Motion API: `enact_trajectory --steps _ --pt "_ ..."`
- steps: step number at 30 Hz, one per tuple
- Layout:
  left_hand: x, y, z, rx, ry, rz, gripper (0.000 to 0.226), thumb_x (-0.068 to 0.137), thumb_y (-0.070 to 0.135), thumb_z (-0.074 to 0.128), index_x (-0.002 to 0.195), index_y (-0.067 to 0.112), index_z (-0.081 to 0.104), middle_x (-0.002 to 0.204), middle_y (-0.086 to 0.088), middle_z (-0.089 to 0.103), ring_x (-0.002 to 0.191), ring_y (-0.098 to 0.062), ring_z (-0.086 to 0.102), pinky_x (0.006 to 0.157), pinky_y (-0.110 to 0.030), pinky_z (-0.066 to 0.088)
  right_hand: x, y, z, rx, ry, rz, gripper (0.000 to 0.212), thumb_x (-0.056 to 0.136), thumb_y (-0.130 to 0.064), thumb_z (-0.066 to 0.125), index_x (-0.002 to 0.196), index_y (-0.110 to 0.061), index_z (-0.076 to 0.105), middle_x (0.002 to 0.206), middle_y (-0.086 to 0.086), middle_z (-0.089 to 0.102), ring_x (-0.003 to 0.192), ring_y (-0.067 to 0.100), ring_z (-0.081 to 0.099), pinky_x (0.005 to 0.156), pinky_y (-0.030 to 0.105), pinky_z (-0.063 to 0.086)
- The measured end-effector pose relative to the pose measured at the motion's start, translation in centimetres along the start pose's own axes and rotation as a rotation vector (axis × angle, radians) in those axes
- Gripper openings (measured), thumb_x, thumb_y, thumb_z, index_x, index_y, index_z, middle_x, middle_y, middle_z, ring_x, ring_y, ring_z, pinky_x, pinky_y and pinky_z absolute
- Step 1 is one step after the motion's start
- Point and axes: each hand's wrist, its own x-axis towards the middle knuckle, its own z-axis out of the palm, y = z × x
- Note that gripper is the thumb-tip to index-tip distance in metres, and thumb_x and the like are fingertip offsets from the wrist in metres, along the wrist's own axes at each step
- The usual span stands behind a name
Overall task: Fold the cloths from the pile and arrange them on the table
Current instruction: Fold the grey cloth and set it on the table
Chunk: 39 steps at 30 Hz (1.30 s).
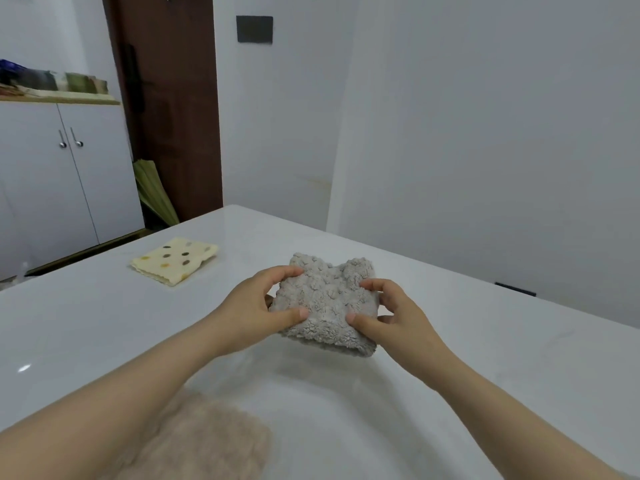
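A fluffy grey cloth (325,299), folded into a thick square, is held just above the white table (450,358) near its middle. My left hand (263,306) grips its left edge, thumb on top and fingers curled over the far corner. My right hand (388,313) pinches its right edge between thumb and fingers. A folded cream cloth with coloured dots (175,259) lies flat at the far left of the table. A beige fluffy cloth (207,441) lies at the near edge, partly under my left forearm.
A white wall runs close along the table's right side. A white two-door cabinet (62,174) stands at the far left, with a dark brown door (169,98) and a green folded object (156,192) beside it.
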Motion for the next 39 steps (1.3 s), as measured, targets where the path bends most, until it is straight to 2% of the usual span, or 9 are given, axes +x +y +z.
enact_trajectory --steps 5,10,16,21,23,27,31,34,39 --pt "5.4 -2.5 -0.2 0.096 -0.034 0.036 0.061 0.081 0.025 0.072 0.135 0.033 0.046 0.137 0.011 0.047 0.106 -0.010 0.057 0.076 -0.004 0.039 4.7 1.9 1.4 0.024 0.032 0.004 0.053 0.082 -0.023 0.073 0.127 -0.029 0.046 0.115 -0.011 0.056 0.086 0.019 0.070 0.084 0.036 0.057" --pt "10.9 -4.7 0.2 0.134 0.007 0.035 0.060 0.080 0.016 0.072 0.135 0.026 0.050 0.139 0.006 0.049 0.108 -0.011 0.053 0.094 -0.022 0.041 9.5 3.0 2.6 0.028 0.081 0.005 0.056 0.083 -0.020 0.071 0.132 -0.024 0.043 0.108 -0.018 0.051 0.090 0.017 0.066 0.082 0.028 0.054" --pt "16.8 -6.9 0.9 0.252 0.049 0.022 0.060 0.082 0.013 0.068 0.137 0.019 0.048 0.141 -0.002 0.045 0.128 -0.016 0.044 0.100 -0.018 0.030 15.5 4.3 3.4 0.001 0.153 0.011 0.064 0.084 -0.018 0.068 0.140 -0.017 0.039 0.123 -0.002 0.051 0.115 0.023 0.057 0.101 0.038 0.046" --pt "20.9 -7.9 2.0 0.240 0.027 -0.054 0.059 0.080 0.004 0.062 0.136 0.018 0.049 0.142 -0.004 0.045 0.129 -0.018 0.043 0.105 -0.023 0.032 19.1 6.0 4.0 0.014 0.191 0.034 0.063 0.085 -0.017 0.065 0.142 -0.015 0.038 0.128 0.000 0.052 0.112 0.017 0.054 0.086 0.025 0.044" --pt "22.0 -8.4 2.8 0.234 0.013 -0.083 0.058 0.080 0.003 0.061 0.135 0.019 0.050 0.141 -0.003 0.046 0.125 -0.018 0.047 0.100 -0.026 0.040 20.0 6.9 4.1 0.028 0.210 0.049 0.064 0.084 -0.018 0.066 0.142 -0.016 0.038 0.131 0.001 0.053 0.115 0.018 0.054 0.092 0.029 0.047" --pt "23.4 -9.4 3.8 0.152 0.014 -0.131 0.054 0.081 0.004 0.058 0.133 0.021 0.052 0.128 0.001 0.050 0.094 -0.018 0.057 0.065 -0.024 0.052 20.9 8.3 3.8 0.030 0.242 0.043 0.064 0.083 -0.022 0.067 0.141 -0.017 0.040 0.128 -0.002 0.055 0.116 0.019 0.057 0.101 0.038 0.046" --pt "24.1 -9.7 4.4 0.090 0.032 -0.137 0.050 0.082 0.004 0.057 0.130 0.018 0.056 0.131 -0.002 0.055 0.106 -0.012 0.051 0.089 -0.022 0.040 21.0 8.9 4.2 0.014 0.292 0.010 0.061 0.082 -0.024 0.067 0.138 -0.019 0.045 0.120 -0.006 0.058 0.108 0.019 0.061 0.097 0.040 0.050" --pt "24.2 -9.5 5.1 0.094 0.017 -0.136 0.049 0.081 0.008 0.057 0.129 0.020 0.057 0.133 0.000 0.055 0.118 -0.014 0.051 0.105 -0.030 0.039 21.0 9.2 4.1 0.041 0.359 0.026 0.061 0.079 -0.022 0.067 0.137 -0.020 0.046 0.123 -0.002 0.060 0.108 0.022 0.062 0.097 0.040 0.049" --pt "24.0 -8.9 5.7 0.129 -0.005 -0.135 0.066 0.061 0.030 0.051 0.127 0.025 0.059 0.133 0.005 0.056 0.121 -0.012 0.050 0.108 -0.033 0.037 20.8 9.3 3.8 0.006 0.417 0.045 0.065 0.073 -0.027 0.062 0.136 -0.017 0.048 0.124 0.001 0.059 0.113 0.020 0.057 0.099 0.037 0.047"
